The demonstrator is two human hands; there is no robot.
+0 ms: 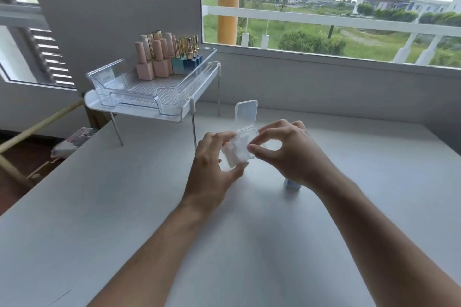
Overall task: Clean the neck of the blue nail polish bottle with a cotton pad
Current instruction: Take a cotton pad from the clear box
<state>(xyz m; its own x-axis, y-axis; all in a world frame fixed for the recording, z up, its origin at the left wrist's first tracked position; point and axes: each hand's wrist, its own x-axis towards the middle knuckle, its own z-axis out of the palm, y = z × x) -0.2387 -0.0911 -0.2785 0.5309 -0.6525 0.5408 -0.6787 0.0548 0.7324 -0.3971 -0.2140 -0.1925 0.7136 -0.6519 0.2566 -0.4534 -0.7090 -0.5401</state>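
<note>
My left hand grips a small clear plastic box above the white table, its hinged lid standing open. White cotton pads show inside the box. My right hand is over the box's right edge, thumb and forefinger pinched at the pads; whether a pad is caught between them is unclear. A blue nail polish bottle stands on the table, mostly hidden under my right wrist, so only its pale blue base shows.
A clear tray on a small white raised shelf stands at the back left, holding several pink bottles and several blue bottles with gold caps. The white table stretches wide around my arms. A window ledge runs behind.
</note>
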